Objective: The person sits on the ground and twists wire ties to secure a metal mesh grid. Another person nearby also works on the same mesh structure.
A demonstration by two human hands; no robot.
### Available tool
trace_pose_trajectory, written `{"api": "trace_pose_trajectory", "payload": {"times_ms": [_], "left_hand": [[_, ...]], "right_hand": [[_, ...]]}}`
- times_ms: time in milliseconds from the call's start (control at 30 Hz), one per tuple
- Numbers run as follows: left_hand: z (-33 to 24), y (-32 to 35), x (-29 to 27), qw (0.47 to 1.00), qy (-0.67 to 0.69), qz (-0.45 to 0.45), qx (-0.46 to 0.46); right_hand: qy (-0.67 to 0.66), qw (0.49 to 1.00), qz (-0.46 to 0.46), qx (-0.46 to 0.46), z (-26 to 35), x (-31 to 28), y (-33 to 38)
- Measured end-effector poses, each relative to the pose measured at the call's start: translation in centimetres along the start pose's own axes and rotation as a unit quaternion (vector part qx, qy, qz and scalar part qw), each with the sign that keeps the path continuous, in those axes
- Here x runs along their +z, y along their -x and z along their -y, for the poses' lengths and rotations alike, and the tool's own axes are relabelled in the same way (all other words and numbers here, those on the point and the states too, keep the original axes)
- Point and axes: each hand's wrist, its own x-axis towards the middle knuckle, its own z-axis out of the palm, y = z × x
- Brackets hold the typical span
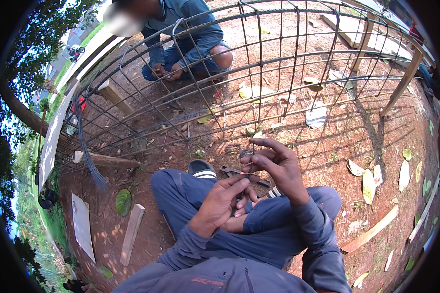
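Observation:
My left hand [221, 204] is closed in front of my lap, thumb pressed against the fingers. Whatever it holds is too small and hidden to make out. To its right and a little higher, my right hand [282, 171] pinches a thin dark wire [253, 146] between thumb and fingertips. Just beyond the hands, a dark metal hand tool [231, 171] lies on the ground by my sandal [202, 168], partly hidden by my fingers. A long cage of steel rebar [259, 63] stretches across in front of me, apart from both hands.
Wooden stakes [115, 96] stand along the cage. A bundle of thin wire [85, 149] hangs at its left end. Across the cage another person [188, 41] squats, hands together. Wood offcuts [132, 234] and a board [83, 227] lie left; a plank [371, 228] lies right among fallen leaves.

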Motion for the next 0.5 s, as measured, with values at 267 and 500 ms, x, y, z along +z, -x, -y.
{"api": "trace_pose_trajectory", "payload": {"times_ms": [267, 500], "left_hand": [[-0.1, -0.1, -1.5, 0.999, 0.028, 0.020, -0.020], [0.4, 0.3, -2.1, 0.996, 0.051, 0.060, -0.030]], "right_hand": [[0.014, 0.998, -0.002, -0.069, -1.2, 0.5, 0.3], [-0.047, 0.994, 0.052, -0.082, -2.7, -0.3, 0.7]]}}
